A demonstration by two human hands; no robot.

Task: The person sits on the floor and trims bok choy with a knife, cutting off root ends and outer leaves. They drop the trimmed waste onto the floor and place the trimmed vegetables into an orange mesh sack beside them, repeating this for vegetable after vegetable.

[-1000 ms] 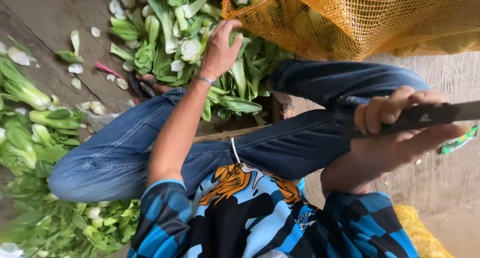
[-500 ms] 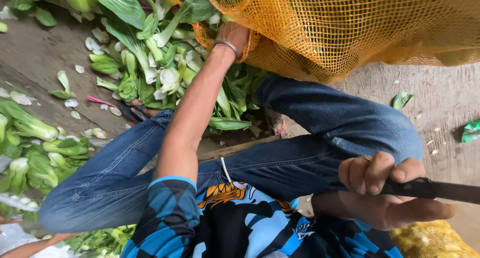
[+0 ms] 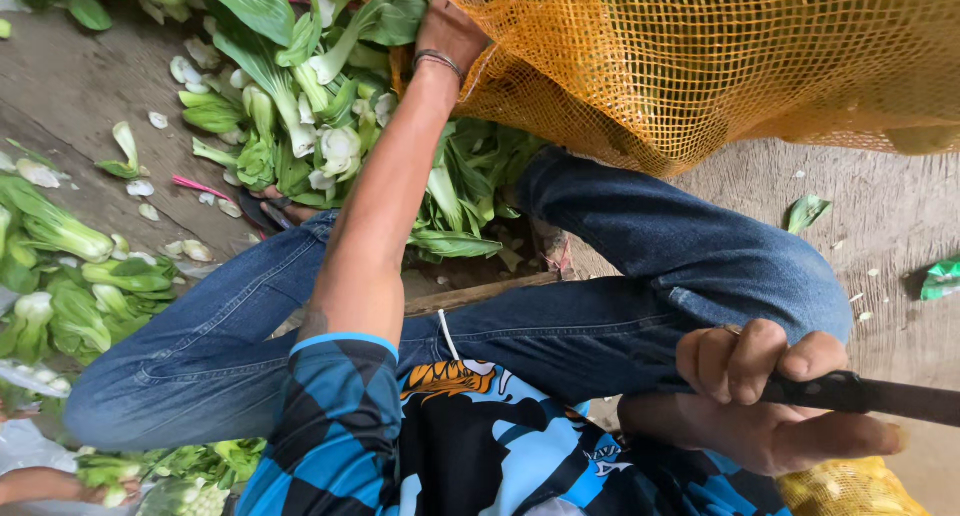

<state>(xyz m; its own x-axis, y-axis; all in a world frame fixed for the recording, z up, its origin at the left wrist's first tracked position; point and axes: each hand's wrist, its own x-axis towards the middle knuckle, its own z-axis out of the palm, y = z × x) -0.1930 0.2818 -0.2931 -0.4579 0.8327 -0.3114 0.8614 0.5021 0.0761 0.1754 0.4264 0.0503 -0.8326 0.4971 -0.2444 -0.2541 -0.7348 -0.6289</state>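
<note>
A: Two hands logged, one view from above. Left hand [image 3: 452, 31] was stretched far forward, fingers at the lower edge of the orange mesh sack [image 3: 700, 66]; a bracelet sat on the wrist. Whether the fingers were closed on the mesh or only pressed against it I could not tell, since the sack hid them.

B: And the right?

A: Right hand [image 3: 765, 396] was clenched round the dark handle of a knife [image 3: 880, 398], blade running out of view to the right, held low beside the knee. My reading: parked away from the reaching arm so the edge stayed clear of it.

B: Greens?

A: Heap of bok choy [image 3: 300, 106] lay on the ground directly under the sack's mouth, touching the mesh, pale stems and dark leaves mixed. Likely it lay there because that is where the sack opened. A second batch, trimmed bunches [image 3: 70, 276], lay well apart on the left, past the jeans [image 3: 640, 276]. Pale stem offcuts [image 3: 150, 211] were scattered between the two.

B: Anyone else?

A: Another person's hand [image 3: 100, 491] at bottom left, touching greens.
</note>
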